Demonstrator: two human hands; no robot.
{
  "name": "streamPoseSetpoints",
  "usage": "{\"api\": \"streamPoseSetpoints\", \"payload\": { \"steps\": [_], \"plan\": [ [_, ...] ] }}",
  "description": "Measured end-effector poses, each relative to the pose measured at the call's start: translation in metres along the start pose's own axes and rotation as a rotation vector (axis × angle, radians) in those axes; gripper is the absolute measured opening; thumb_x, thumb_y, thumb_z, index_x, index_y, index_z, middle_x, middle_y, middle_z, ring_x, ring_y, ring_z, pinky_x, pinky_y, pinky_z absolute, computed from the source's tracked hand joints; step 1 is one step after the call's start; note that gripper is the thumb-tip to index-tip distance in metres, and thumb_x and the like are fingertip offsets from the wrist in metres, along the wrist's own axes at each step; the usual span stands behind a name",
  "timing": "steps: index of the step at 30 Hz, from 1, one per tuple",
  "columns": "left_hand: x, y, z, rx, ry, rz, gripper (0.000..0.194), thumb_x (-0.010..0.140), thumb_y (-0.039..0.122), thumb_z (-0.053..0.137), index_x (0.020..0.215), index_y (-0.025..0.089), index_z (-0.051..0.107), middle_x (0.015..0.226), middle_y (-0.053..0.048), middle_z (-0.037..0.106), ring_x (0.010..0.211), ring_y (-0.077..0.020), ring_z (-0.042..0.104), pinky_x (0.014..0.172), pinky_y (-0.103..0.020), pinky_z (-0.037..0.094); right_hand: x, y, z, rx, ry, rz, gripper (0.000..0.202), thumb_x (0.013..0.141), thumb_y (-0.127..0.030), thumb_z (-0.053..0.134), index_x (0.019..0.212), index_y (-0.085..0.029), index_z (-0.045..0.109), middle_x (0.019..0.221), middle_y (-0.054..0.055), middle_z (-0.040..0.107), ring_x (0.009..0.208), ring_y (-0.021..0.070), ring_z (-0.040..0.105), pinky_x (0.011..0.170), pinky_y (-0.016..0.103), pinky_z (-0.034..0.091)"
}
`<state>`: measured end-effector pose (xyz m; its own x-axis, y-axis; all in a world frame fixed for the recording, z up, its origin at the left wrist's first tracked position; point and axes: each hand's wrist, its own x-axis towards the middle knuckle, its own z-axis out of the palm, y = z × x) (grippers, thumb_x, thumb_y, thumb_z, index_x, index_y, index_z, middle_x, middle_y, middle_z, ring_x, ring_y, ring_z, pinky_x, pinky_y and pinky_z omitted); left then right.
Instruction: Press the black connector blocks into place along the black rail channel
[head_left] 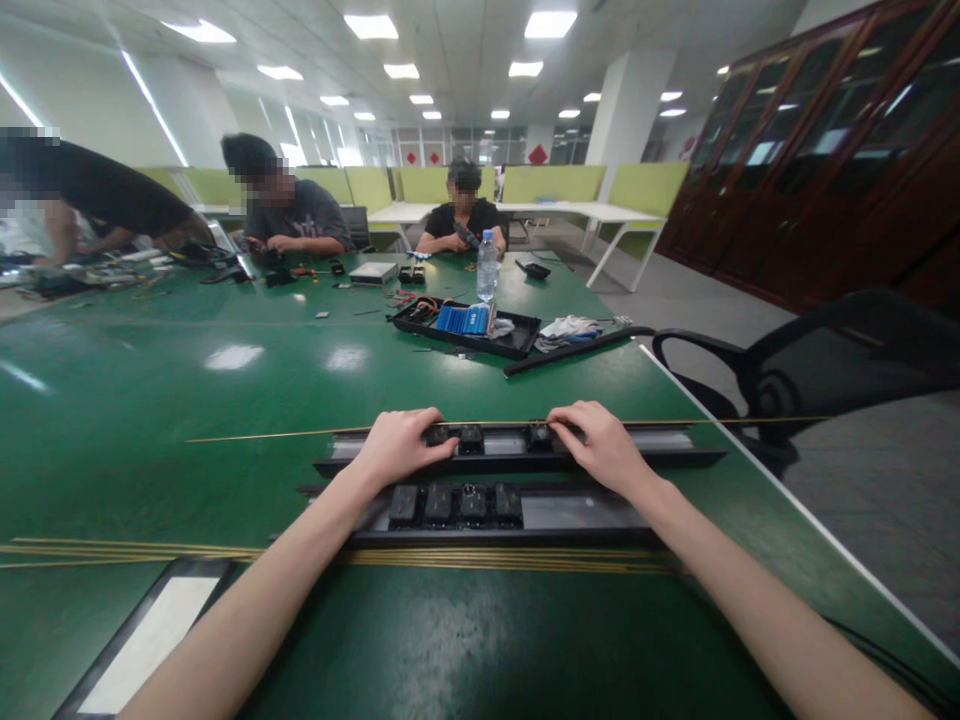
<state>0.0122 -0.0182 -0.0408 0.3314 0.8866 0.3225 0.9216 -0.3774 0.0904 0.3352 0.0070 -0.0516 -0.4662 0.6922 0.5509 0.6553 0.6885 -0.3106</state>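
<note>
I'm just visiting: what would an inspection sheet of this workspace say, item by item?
Surface: green table, shiny, reflecting lights.
Work pieces: far tray and near tray, both black, holding dark blocks; thin rod along the far one, more rods before the near one.
Clutter: water bottle, crumpled cloth.
Hands: left hand and right hand at the far tray; exact grip unclear.
Cables: black cables, lower right.
Surroundings: three people, chair at right.
</note>
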Motion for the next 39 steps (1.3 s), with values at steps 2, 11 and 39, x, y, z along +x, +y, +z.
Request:
{"api": "streamPoseSetpoints", "payload": {
  "steps": [2,11,39],
  "plan": [
    [0.0,0.0004,-0.0002,0.003,0.002,0.0,0.034,0.087,0.056,0.055,0.084,0.023,0.063,0.081,-0.003,0.074,0.074,-0.0209,0.069,0.06,-0.027,0.035,0.0,-0.0001,0.0,-0.011,-0.001,-0.008,0.016,0.097,-0.028,0.048,0.097,-0.023,0.064,0.092,0.007,0.069,0.087,0.0247,0.061,0.082,0.041,0.047],
    [0.0001,0.0006,0.0007,0.03,0.006,0.005,0.034,0.087,0.056,0.054,0.082,0.023,0.063,0.081,-0.003,0.074,0.075,-0.0207,0.069,0.059,-0.026,0.035,-0.0002,0.0006,0.0001,-0.056,-0.029,-0.034,0.023,0.099,-0.028,0.044,0.101,-0.022,0.065,0.093,0.008,0.07,0.087,0.0245,0.061,0.082,0.041,0.047],
    [-0.0002,-0.0019,0.0033,-0.052,0.012,0.014,0.032,0.087,0.054,0.056,0.082,0.022,0.061,0.079,-0.003,0.072,0.072,-0.0198,0.067,0.061,-0.027,0.037,0.0009,-0.0015,-0.0022,-0.037,0.001,-0.069,0.021,0.097,-0.025,0.05,0.101,-0.024,0.071,0.096,0.006,0.074,0.09,0.0237,0.062,0.082,0.041,0.044]
  ]
}}
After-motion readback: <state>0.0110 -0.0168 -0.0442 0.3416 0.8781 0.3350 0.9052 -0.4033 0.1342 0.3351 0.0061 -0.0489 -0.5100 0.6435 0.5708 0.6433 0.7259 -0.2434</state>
